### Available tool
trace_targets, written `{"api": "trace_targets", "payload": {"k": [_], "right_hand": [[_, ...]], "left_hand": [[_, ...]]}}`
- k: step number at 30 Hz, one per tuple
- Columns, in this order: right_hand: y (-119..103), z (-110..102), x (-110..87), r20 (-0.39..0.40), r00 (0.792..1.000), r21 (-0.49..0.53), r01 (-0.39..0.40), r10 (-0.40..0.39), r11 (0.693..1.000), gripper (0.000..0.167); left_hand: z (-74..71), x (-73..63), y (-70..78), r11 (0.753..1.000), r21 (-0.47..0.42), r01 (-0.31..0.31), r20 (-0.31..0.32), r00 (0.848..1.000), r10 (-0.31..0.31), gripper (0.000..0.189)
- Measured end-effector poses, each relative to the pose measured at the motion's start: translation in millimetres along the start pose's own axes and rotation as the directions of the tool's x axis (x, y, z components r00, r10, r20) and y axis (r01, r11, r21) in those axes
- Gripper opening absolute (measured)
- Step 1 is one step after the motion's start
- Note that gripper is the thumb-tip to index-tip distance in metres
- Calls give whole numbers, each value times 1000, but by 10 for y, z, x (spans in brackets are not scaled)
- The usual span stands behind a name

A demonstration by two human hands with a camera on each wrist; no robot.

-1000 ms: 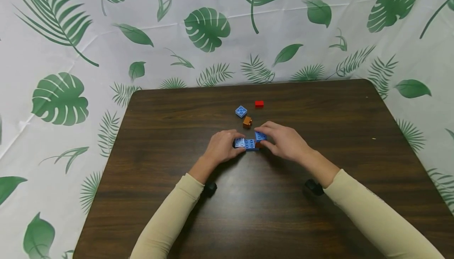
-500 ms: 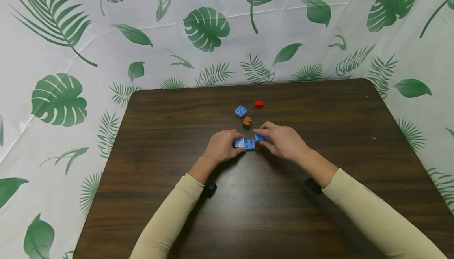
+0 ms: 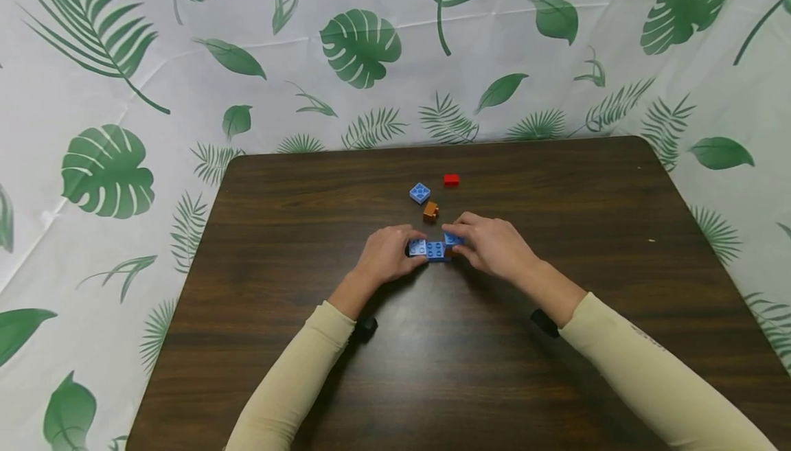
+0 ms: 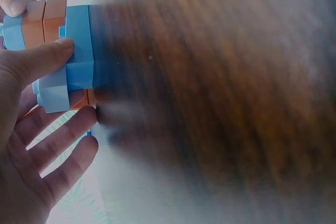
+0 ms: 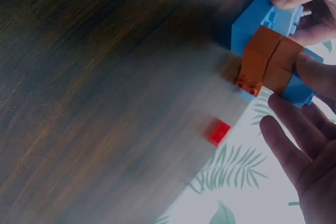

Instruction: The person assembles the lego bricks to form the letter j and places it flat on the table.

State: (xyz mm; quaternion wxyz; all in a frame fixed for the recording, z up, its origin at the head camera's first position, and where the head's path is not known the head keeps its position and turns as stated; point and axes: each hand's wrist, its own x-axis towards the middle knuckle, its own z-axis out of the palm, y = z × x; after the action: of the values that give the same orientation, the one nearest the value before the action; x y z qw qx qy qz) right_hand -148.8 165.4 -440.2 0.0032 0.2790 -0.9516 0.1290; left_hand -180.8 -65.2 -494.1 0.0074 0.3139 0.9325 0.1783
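Note:
Toy building bricks are joined in a low build at the middle of the table. Its long blue brick [image 3: 435, 250] forms the bottom, and a light blue brick [image 3: 417, 248] sits on the left end. My left hand [image 3: 386, 255] pinches that left end between thumb and fingers. On the right end, two orange bricks [image 5: 283, 59] make a column topped by a smaller blue brick [image 5: 297, 91]. My right hand [image 3: 497, 245] pinches this column near its top, thumb over the orange and blue bricks in the right wrist view. Its outer fingers stay spread.
Just behind the build lies a loose orange brick [image 3: 430, 213] with its studs sideways. Beyond it are a light blue brick [image 3: 419, 193] and a red brick [image 3: 452, 180]. A leaf-patterned cloth [image 3: 358, 108] hangs behind the dark wooden table [image 3: 296, 204].
Over the past second my right hand has shifted very slightly left with the column. The left hand and the loose bricks stay where they were.

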Motion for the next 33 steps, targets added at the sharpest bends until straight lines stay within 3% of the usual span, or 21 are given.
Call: {"api": "trace_targets", "payload": {"k": [19,28,33], "right_hand": [[6,59,11,2,1000,14,-30,30,999,47],[29,33,44,85,994,68,-75,69,995,48],[113,-33,95,147,985,195,-115,87,974,47]], "left_hand": [[1,4,-14,1000,-5,-2,1,1000,2,39],[-10,-5,5,1000,-9,-8,3,1000,8,40],[-13,4,7,1000,-8,-11,-4,1000,11,40]]}}
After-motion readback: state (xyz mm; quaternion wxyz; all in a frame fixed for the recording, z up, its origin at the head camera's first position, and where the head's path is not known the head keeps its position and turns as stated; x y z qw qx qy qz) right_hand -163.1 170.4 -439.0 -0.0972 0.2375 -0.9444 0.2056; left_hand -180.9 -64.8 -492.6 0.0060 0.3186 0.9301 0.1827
